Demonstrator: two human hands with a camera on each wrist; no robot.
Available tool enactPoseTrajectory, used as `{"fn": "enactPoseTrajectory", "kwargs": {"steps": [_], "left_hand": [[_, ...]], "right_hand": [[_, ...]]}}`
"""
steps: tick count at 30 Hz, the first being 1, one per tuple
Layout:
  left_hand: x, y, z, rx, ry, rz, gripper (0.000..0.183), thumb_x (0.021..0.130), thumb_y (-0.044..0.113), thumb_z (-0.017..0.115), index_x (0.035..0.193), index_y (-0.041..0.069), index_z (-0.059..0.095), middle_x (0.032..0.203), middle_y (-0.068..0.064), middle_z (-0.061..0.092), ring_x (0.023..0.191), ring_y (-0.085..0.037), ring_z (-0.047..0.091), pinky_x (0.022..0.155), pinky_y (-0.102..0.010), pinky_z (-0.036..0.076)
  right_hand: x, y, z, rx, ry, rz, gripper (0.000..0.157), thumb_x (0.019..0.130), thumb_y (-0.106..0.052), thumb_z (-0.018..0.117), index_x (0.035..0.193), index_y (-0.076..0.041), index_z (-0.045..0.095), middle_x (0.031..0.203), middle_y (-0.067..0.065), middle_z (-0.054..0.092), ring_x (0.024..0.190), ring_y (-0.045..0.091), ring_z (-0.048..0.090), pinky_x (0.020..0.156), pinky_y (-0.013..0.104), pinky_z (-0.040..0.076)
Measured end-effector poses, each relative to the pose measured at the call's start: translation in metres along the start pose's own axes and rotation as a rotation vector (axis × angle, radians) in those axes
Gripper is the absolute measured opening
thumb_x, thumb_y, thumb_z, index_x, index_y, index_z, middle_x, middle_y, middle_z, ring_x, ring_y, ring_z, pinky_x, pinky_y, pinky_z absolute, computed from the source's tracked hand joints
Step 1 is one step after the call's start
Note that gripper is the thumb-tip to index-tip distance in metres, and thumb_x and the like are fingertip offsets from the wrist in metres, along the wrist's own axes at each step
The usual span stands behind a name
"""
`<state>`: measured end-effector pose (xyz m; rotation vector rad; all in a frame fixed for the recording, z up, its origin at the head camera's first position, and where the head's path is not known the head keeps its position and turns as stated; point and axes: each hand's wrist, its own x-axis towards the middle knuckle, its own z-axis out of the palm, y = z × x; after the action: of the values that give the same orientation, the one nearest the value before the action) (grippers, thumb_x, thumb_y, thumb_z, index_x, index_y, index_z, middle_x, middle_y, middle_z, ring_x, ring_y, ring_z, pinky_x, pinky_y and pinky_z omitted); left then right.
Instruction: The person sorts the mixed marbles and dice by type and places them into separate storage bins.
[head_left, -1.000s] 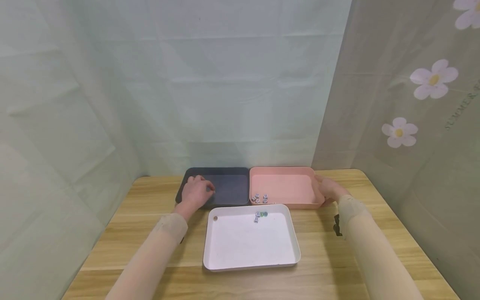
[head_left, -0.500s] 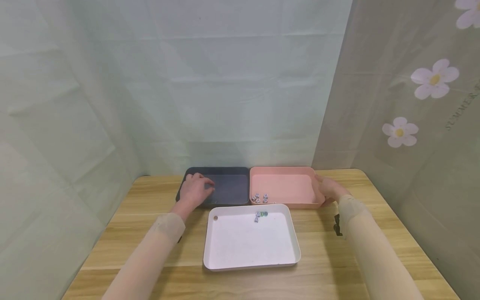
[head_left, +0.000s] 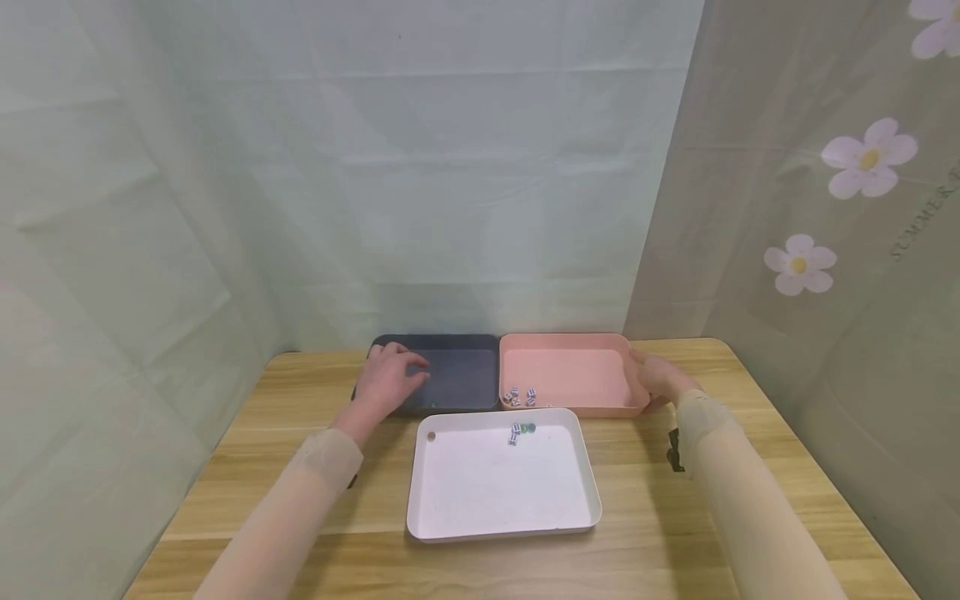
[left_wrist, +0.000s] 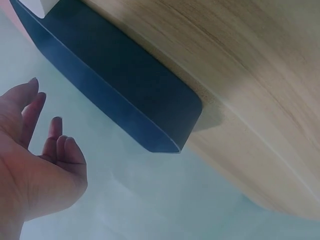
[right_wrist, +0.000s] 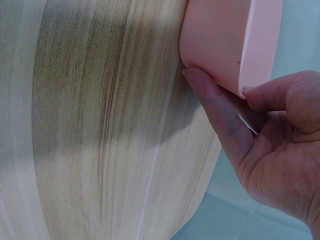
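My left hand [head_left: 384, 382] is over the left part of the dark blue tray [head_left: 472, 407]. In the left wrist view its thumb and fingers are apart, with nothing between them. A tiny round piece [head_left: 433, 405] shows by that tray's near wall. At the right end of the pink tray [head_left: 573, 411], my right hand [head_left: 660, 379] grips the corner. The right wrist view has the thumb on the rim and a finger under the base. Several white dice with blue marks [head_left: 516, 397] lie in the pink tray's near left corner.
In front stands a white tray [head_left: 502, 492]. It holds a few dice [head_left: 513, 433], two green round pieces [head_left: 528, 428] and a small brown round piece [head_left: 431, 436]. Everything rests on a wooden table [head_left: 645, 517], with a pale curtain [head_left: 480, 208] behind.
My left hand has drawn slightly left and its finger and thumb have parted. A tiny piece now shows in the dark tray. The right hand keeps its grip on the pink tray.
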<state>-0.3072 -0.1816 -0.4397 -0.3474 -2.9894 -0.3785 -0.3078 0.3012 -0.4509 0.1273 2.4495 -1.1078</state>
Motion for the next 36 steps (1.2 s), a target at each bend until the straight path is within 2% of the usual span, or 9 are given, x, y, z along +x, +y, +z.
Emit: {"fn": "enactPoseTrajectory", "kwargs": {"steps": [7,13,19,26,28,32,36], "left_hand": [[-0.005,0.004,-0.006,-0.027,0.007,0.025,0.028,0.097,0.034,0.072,0.121,0.022,0.077,0.13,-0.013,0.057,0.115,-0.037,0.045,0.094,-0.052,0.042],[-0.008,0.008,-0.011,-0.05,0.021,0.044,0.024,0.096,0.035,0.073,0.118,0.025,0.078,0.129,-0.009,0.057,0.114,-0.035,0.045,0.093,-0.05,0.043],[-0.015,0.013,-0.019,-0.067,0.027,0.085,0.024,0.095,0.034,0.074,0.117,0.027,0.078,0.129,-0.008,0.057,0.116,-0.036,0.045,0.093,-0.051,0.044],[-0.02,0.018,-0.026,-0.064,0.039,0.117,0.023,0.095,0.034,0.074,0.117,0.027,0.078,0.13,-0.007,0.058,0.12,-0.036,0.045,0.096,-0.051,0.043],[-0.021,0.019,-0.027,-0.065,0.042,0.122,0.022,0.095,0.033,0.075,0.116,0.027,0.078,0.13,-0.007,0.058,0.121,-0.036,0.045,0.097,-0.051,0.043],[-0.024,0.021,-0.03,-0.068,0.049,0.141,0.022,0.094,0.032,0.076,0.115,0.027,0.079,0.129,-0.008,0.058,0.119,-0.037,0.046,0.096,-0.051,0.042],[-0.029,0.023,-0.032,-0.052,0.051,0.161,0.022,0.094,0.032,0.076,0.115,0.027,0.079,0.128,-0.007,0.059,0.118,-0.036,0.047,0.094,-0.051,0.044]], "right_hand": [[-0.001,-0.001,0.001,-0.012,0.009,-0.007,0.065,0.102,0.003,0.03,0.163,-0.003,0.007,0.159,0.04,0.012,0.1,0.036,0.062,0.078,0.046,0.06],[-0.003,-0.002,0.001,-0.006,0.003,-0.005,0.069,0.099,0.006,0.032,0.162,-0.002,0.007,0.158,0.04,0.016,0.101,0.036,0.061,0.079,0.046,0.06],[-0.004,-0.003,0.0,0.015,-0.011,0.007,0.077,0.092,0.011,0.033,0.163,-0.003,0.005,0.153,0.038,0.023,0.092,0.032,0.061,0.081,0.045,0.06],[-0.005,-0.004,0.0,-0.034,0.007,-0.012,0.071,0.096,0.008,0.031,0.162,-0.001,0.007,0.152,0.041,0.026,0.072,0.024,0.061,0.078,0.044,0.06],[-0.005,-0.003,0.0,-0.05,0.012,-0.012,0.069,0.097,0.006,0.031,0.162,0.0,0.007,0.152,0.041,0.026,0.076,0.026,0.063,0.077,0.044,0.06],[-0.004,-0.003,0.0,-0.045,0.008,-0.006,0.067,0.1,0.004,0.031,0.162,-0.001,0.007,0.157,0.04,0.02,0.096,0.033,0.065,0.077,0.043,0.06],[-0.001,-0.002,0.0,-0.029,-0.001,0.001,0.067,0.1,0.004,0.031,0.163,-0.002,0.006,0.158,0.039,0.015,0.1,0.035,0.064,0.078,0.044,0.06]]}}
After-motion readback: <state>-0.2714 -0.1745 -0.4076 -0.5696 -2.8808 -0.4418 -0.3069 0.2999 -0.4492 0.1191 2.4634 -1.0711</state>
